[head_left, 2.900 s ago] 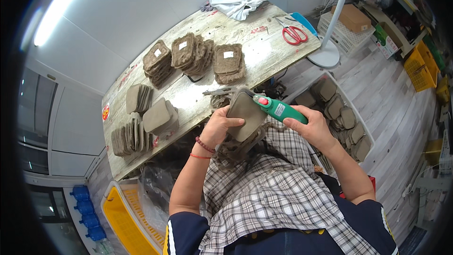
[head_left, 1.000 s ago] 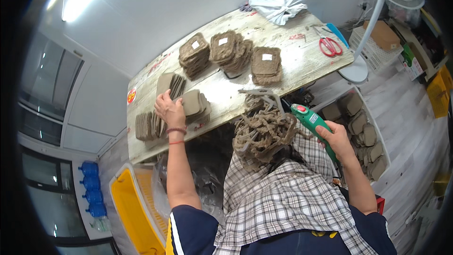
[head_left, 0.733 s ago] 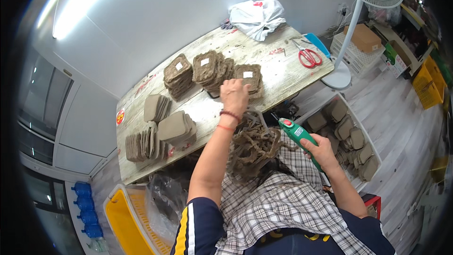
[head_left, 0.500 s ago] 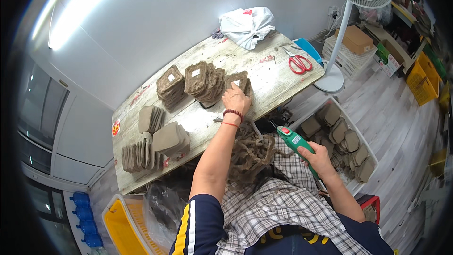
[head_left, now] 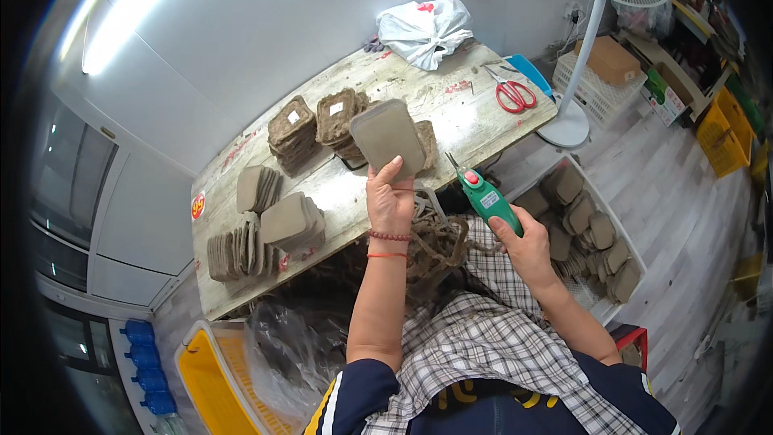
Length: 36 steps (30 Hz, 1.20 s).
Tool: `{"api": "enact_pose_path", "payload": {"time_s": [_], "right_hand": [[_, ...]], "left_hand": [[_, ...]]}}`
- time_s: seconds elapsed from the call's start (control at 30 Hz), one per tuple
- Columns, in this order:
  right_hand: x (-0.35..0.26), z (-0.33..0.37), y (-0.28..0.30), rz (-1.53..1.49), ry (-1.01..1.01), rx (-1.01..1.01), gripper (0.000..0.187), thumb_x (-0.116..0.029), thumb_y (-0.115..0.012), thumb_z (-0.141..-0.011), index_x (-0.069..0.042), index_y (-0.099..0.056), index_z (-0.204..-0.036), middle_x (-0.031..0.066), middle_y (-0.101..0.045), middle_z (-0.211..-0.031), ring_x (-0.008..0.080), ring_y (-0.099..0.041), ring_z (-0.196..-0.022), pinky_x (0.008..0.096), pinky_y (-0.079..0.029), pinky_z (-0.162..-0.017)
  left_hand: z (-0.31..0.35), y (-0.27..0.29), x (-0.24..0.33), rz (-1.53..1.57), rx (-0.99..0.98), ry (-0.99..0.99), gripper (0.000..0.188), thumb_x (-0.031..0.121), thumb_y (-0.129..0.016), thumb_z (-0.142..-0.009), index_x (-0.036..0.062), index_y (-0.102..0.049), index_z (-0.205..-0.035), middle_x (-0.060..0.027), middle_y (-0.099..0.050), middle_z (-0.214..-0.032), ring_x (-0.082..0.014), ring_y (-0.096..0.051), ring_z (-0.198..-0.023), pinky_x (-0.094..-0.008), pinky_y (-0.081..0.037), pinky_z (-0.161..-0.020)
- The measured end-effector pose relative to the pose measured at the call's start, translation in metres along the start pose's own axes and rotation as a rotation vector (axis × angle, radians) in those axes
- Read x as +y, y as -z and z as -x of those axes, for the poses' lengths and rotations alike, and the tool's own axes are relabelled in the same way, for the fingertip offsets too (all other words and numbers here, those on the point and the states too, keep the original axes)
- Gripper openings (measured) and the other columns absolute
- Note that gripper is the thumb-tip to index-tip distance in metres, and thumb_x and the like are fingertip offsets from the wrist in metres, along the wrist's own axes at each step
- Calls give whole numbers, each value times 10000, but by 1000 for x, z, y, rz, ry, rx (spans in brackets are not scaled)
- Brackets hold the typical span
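Observation:
My left hand (head_left: 390, 203) holds up a flat, grey-brown felt-like pad (head_left: 388, 138) with rounded corners, thumb on its near face. The pad hangs over the front part of the table, partly hiding a shaggy brown stack (head_left: 427, 145). Closed around a green handheld power tool (head_left: 491, 203) with a red button, my right hand (head_left: 522, 238) keeps its thin forked metal tip just right of the pad, apart from it. Below both hands, a tangle of brown trimmed strips (head_left: 439, 254) lies over my checked apron (head_left: 467, 318).
Shaggy-edged stacks (head_left: 291, 133) and smooth pad piles (head_left: 291, 221) stand on the worn table (head_left: 338, 254). Red-handled scissors (head_left: 514, 97) and a white plastic bag (head_left: 424, 32) lie farther back. A white crate (head_left: 640, 254) of pads, a yellow crate (head_left: 211, 379) and a fan (head_left: 596, 20) surround me.
My left hand has come back from the right-hand shaggy stack, lifting a pad with its smooth face showing. The green tool has moved up and left, nearer the pad.

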State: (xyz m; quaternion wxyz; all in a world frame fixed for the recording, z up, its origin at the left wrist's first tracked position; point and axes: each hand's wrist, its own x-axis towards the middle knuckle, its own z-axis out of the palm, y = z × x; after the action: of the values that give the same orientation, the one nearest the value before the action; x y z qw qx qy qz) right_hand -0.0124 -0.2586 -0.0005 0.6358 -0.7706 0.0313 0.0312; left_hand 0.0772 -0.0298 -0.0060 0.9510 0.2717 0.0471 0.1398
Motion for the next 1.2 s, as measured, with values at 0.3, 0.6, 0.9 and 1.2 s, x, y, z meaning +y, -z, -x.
{"api": "enact_pose_path", "payload": {"time_s": [0.3,0.6,0.9,1.2], "right_hand": [[-7,15,-7,4,37,30,507,-401,-698,-869,-2,-623,-1174,88,-690,-831,143,-639,-754,285,-493,-713],[-19,15,-1,-40,50,31,517,-410,-688,-878,12,-616,-1168,68,-679,-809,115,-626,-735,268,-488,-683],[-25,3,10,-61,86,55,515,-405,-694,-877,19,-621,-1158,16,-614,-753,73,-544,-650,236,-462,-614],[-23,-3,43,-90,56,-78,466,-364,-712,-870,24,-637,-1117,-12,-578,-720,39,-493,-607,216,-413,-535]], "left_hand": [[17,-21,-32,232,183,63,363,20,-645,-885,20,-529,-1230,-89,-601,-1187,-245,-588,-1089,-409,-503,-964],[34,-17,-48,133,72,155,342,28,-618,-903,38,-517,-1229,-91,-614,-1161,-243,-600,-1083,-386,-502,-976],[61,-11,-59,91,0,269,343,-15,-611,-896,41,-525,-1223,-78,-618,-1181,-220,-601,-1087,-362,-503,-943],[55,8,-22,-235,-134,310,273,-56,-610,-866,19,-592,-1128,-100,-672,-1078,-206,-658,-983,-360,-539,-885]]}}
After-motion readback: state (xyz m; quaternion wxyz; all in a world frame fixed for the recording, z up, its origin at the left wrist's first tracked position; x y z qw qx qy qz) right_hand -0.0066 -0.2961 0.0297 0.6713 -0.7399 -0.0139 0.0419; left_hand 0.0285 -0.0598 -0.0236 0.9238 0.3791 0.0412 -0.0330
